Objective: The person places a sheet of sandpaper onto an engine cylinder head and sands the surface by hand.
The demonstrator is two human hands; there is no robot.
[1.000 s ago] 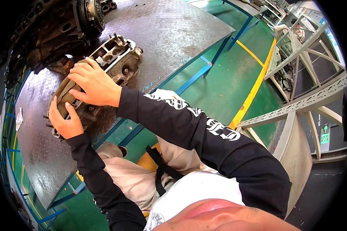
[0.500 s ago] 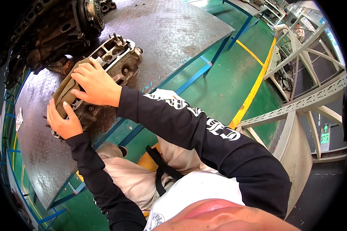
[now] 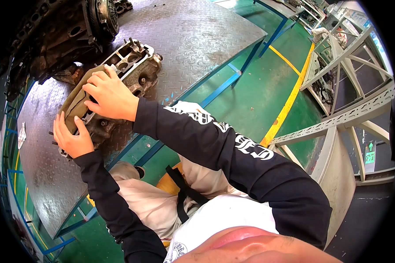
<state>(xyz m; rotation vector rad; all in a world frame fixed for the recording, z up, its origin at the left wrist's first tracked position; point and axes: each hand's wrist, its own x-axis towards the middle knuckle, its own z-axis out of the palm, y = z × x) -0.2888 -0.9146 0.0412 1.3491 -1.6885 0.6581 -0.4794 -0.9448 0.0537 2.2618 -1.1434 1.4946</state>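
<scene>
A metal cylinder head (image 3: 138, 76), worn and stained, lies on the table with its open ports and studs facing up. Along its far left side runs a long, creased brown sheet (image 3: 73, 106) that looks like stiff paper. My left hand (image 3: 73, 136) grips the sheet's near end, thumb on one side and fingers on the other. Farther up, my right hand (image 3: 111, 94) holds the sheet with bent fingers at its other end. The palms and part of the cylinder head's middle are hidden.
A large dark engine block (image 3: 52, 44) stands at the upper left on the steel checker-plate table (image 3: 193, 35). A crumpled wrapper (image 3: 22, 136) lies near the left edge. Grey metal racking (image 3: 338, 118) rises at the right; another person (image 3: 340, 38) is in the background.
The fingers of my right hand have shifted slightly and curled a little more over the sheet. My left hand has barely moved, and the cylinder head stays in place.
</scene>
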